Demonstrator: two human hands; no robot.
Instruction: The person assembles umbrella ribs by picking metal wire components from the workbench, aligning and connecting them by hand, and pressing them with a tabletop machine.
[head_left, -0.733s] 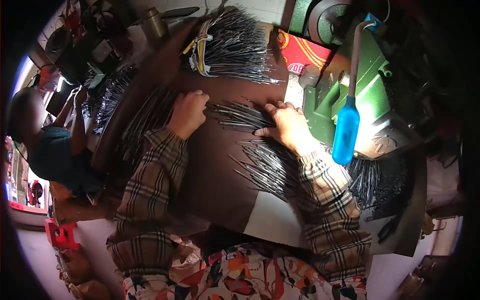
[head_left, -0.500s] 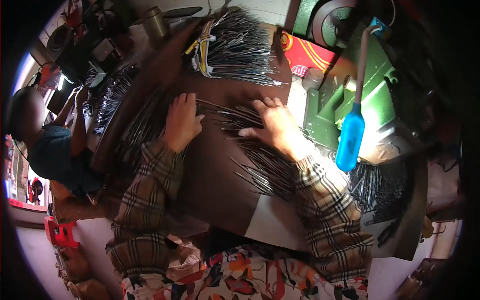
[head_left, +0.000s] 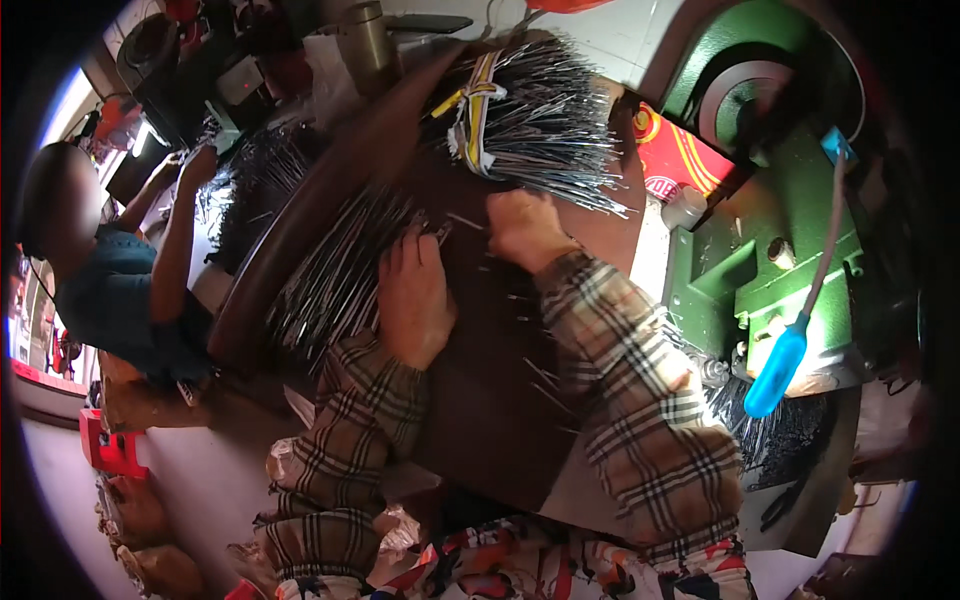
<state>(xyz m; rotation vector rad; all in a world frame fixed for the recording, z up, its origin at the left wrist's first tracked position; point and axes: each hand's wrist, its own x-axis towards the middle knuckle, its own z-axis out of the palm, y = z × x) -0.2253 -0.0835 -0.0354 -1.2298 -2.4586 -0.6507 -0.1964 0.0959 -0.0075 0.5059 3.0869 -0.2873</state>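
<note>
Both your hands have slid up and to your left across the dark brown desk (head_left: 490,400) since the earlier pictures, and the loose wires that lay fanned under your right palm are now mostly gone from that spot.

Beyond your right hand (head_left: 528,228) lies the big tied bundle of thin metal wires (head_left: 545,125), bound near one end with a yellow and white strap (head_left: 474,112); its tips splay out just past your knuckles. That hand is curled into a loose fist against the foot of the bundle, and whether it pinches any wires I cannot tell.

To the left of your left hand (head_left: 415,295) a smaller sheaf of loose wires (head_left: 335,275) runs slantwise along the desk's edge. That hand lies flat and unclenched, palm down, fingertips touching the upper ends of the sheaf, gripping nothing.

Only a few stray wires (head_left: 545,375) are left near your right sleeve.

You seem to be at the gathering step, sweeping loose wires into one aligned pile. The next move would call for squaring the ends with the flat left palm while the right hand feeds more across, keeping pressure light so the wires do not roll off the edge.

Farther to your right stand a green machine (head_left: 760,260) and a blue-handled tool (head_left: 775,365) on a hose.
</note>
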